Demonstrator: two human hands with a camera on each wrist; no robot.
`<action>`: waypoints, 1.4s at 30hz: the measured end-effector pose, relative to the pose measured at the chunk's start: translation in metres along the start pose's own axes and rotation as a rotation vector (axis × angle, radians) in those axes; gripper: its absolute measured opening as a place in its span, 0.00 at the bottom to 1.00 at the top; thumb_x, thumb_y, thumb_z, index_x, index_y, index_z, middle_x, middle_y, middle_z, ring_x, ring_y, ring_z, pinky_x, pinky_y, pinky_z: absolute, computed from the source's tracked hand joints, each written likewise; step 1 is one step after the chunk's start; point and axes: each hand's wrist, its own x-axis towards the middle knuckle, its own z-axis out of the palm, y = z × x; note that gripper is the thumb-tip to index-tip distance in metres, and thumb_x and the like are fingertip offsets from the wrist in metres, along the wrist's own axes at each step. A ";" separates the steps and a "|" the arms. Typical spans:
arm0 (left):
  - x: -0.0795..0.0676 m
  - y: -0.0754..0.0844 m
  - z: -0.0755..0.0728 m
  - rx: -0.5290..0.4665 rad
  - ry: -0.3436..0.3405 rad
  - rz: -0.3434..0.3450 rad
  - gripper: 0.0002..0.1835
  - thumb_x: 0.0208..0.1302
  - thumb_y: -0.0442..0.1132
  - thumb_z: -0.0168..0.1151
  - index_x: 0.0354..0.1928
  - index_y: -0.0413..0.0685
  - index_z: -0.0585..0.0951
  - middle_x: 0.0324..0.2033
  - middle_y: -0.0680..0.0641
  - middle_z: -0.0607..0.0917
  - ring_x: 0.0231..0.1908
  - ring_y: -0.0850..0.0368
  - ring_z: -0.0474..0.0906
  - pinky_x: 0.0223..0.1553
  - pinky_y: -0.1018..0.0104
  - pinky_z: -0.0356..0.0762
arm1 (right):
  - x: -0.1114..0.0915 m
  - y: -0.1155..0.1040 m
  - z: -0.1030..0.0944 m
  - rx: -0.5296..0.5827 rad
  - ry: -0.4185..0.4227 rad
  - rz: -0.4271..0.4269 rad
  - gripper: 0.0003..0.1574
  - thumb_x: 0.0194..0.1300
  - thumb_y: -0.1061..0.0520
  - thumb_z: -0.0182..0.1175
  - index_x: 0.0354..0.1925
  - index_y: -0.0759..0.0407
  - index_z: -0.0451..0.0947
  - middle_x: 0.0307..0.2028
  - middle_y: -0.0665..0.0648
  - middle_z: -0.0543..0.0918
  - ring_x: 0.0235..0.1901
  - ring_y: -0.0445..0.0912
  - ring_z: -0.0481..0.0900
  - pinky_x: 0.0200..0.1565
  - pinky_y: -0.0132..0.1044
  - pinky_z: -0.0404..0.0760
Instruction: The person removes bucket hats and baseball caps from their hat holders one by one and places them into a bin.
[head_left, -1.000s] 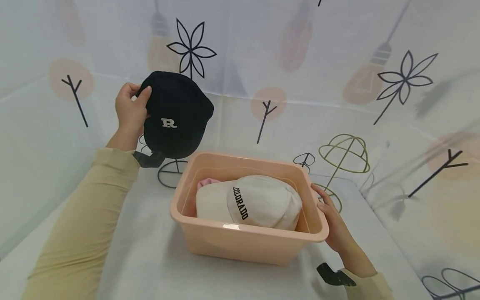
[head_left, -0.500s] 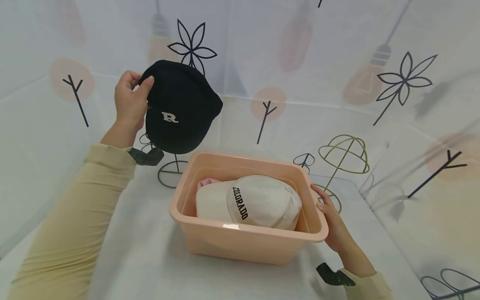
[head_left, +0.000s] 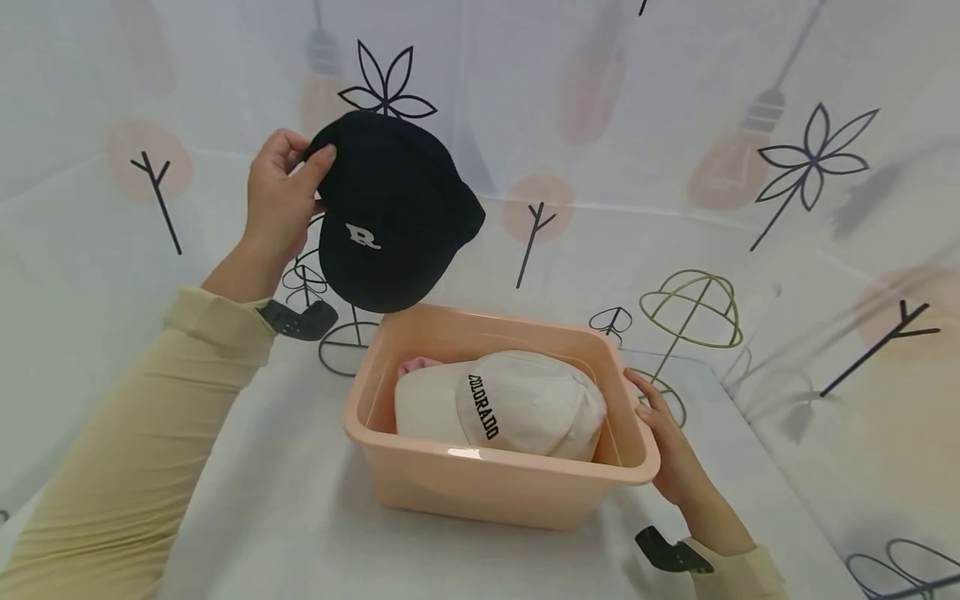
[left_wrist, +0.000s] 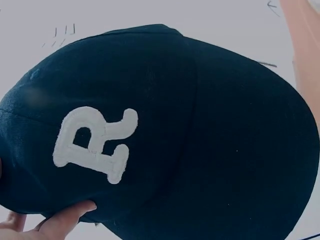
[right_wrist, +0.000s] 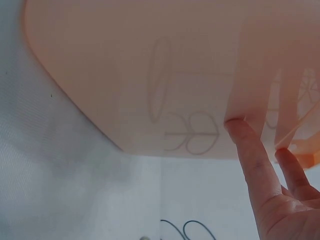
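My left hand (head_left: 281,196) pinches the edge of a black baseball cap (head_left: 390,242) between thumb and fingers. The cap hangs in the air behind the bin's left corner, brim low, its white letter R (left_wrist: 95,142) facing me. A peach plastic bin (head_left: 480,492) stands on the white surface. In it lies a cream baseball cap (head_left: 540,396) lettered COLORADO, over something pink (head_left: 418,364) that is mostly hidden. My right hand (head_left: 671,450) rests against the bin's right side, its fingers (right_wrist: 255,165) extended along the outer wall.
A gold wire hat stand (head_left: 681,330) rises behind the bin's right end. A black wire stand (head_left: 354,317) is partly hidden behind the black cap and bin. Patterned white cloth (head_left: 600,258) hangs at the back and sides.
The black cap has risen and shifted right with my left hand, its brim now overlapping the bin's back-left rim in view. My right hand and the bin have kept their place.
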 end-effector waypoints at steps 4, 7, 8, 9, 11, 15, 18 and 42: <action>-0.006 0.002 0.006 0.017 -0.053 0.005 0.08 0.62 0.35 0.60 0.30 0.46 0.71 0.36 0.46 0.74 0.34 0.55 0.75 0.27 0.71 0.78 | 0.000 0.000 0.000 0.007 0.000 -0.002 0.29 0.73 0.50 0.34 0.70 0.44 0.48 0.60 0.52 0.59 0.50 0.39 0.69 0.46 0.33 0.76; -0.011 0.002 0.009 -0.004 -0.096 0.001 0.07 0.62 0.35 0.60 0.31 0.45 0.71 0.36 0.45 0.74 0.34 0.54 0.75 0.29 0.70 0.78 | 0.000 0.000 0.000 0.008 -0.005 -0.006 0.29 0.73 0.50 0.34 0.70 0.44 0.48 0.60 0.52 0.59 0.50 0.39 0.69 0.47 0.33 0.76; -0.012 0.001 0.010 -0.013 -0.111 -0.001 0.07 0.62 0.34 0.60 0.31 0.45 0.71 0.35 0.45 0.75 0.34 0.54 0.75 0.29 0.69 0.78 | 0.000 0.000 0.000 0.007 -0.007 -0.007 0.29 0.73 0.50 0.34 0.70 0.44 0.48 0.60 0.52 0.59 0.51 0.39 0.69 0.47 0.33 0.76; -0.014 0.001 0.011 -0.024 -0.125 -0.002 0.06 0.62 0.34 0.60 0.31 0.45 0.71 0.34 0.45 0.75 0.33 0.54 0.75 0.29 0.69 0.78 | 0.000 0.000 0.000 0.007 -0.008 -0.008 0.29 0.73 0.50 0.34 0.70 0.44 0.48 0.60 0.52 0.59 0.51 0.39 0.69 0.47 0.33 0.76; -0.017 0.001 0.013 -0.031 -0.157 -0.013 0.06 0.62 0.34 0.60 0.31 0.45 0.71 0.33 0.45 0.75 0.31 0.55 0.76 0.29 0.69 0.79 | 0.000 0.001 0.000 0.007 -0.009 -0.009 0.29 0.73 0.50 0.34 0.70 0.44 0.47 0.60 0.52 0.59 0.51 0.39 0.69 0.47 0.33 0.76; -0.025 0.000 0.016 -0.009 -0.218 -0.048 0.06 0.63 0.34 0.59 0.31 0.45 0.71 0.34 0.45 0.76 0.31 0.55 0.76 0.31 0.67 0.80 | 0.000 0.001 0.000 0.007 -0.003 -0.001 0.29 0.73 0.49 0.35 0.70 0.43 0.48 0.60 0.51 0.59 0.51 0.39 0.69 0.47 0.33 0.76; -0.031 0.000 0.018 0.029 -0.276 -0.061 0.06 0.63 0.35 0.59 0.32 0.46 0.71 0.38 0.45 0.75 0.35 0.53 0.76 0.37 0.63 0.80 | 0.000 0.002 0.000 0.006 0.001 0.002 0.29 0.73 0.49 0.35 0.70 0.42 0.48 0.60 0.50 0.59 0.51 0.39 0.69 0.47 0.34 0.76; -0.064 -0.036 0.043 0.214 -0.765 -0.154 0.06 0.68 0.36 0.53 0.38 0.42 0.69 0.50 0.43 0.74 0.48 0.49 0.77 0.41 0.56 0.80 | 0.001 0.001 0.000 0.002 0.015 0.019 0.30 0.72 0.48 0.36 0.70 0.42 0.48 0.60 0.51 0.58 0.51 0.39 0.69 0.47 0.34 0.76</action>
